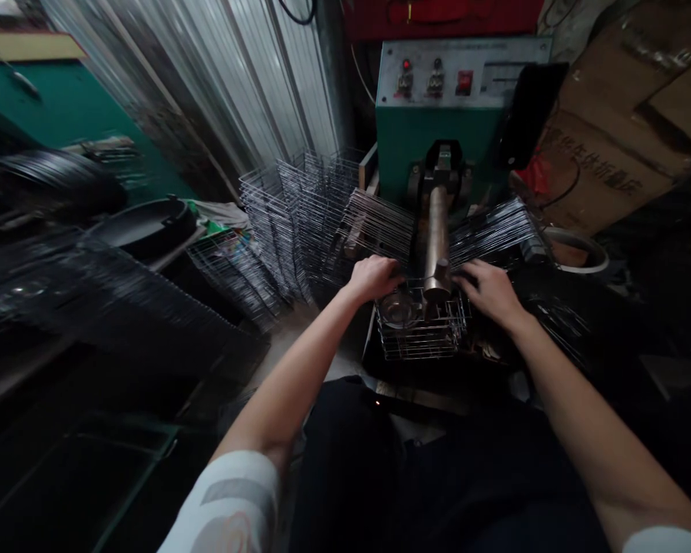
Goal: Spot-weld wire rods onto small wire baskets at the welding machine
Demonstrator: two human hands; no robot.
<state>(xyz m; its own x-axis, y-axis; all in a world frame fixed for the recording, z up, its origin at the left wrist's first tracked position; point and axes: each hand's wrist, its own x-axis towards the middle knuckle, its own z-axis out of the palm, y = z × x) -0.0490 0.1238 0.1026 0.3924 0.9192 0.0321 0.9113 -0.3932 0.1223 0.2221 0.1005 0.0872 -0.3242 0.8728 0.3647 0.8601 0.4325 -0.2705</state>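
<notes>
A small wire basket [423, 346] sits under the round metal arm [438, 238] of a green machine [400, 138]. My left hand [376, 278] is closed at the basket's far left edge, its fingertips partly hidden. On the other side of the metal arm, my right hand [487, 290] has its fingers bent and pinched at the far right edge of the same basket. Bundles of straight wires [383, 223] lie behind my left hand, and more wires [489, 230] lie behind my right hand.
Stacked wire grids [299, 207] stand left of the machine. A black round pan [141, 226] is farther left. At the right are cardboard boxes [604, 153] and a round bowl [579, 252]. A dark phone-like object [533, 111] hangs at the machine's right side.
</notes>
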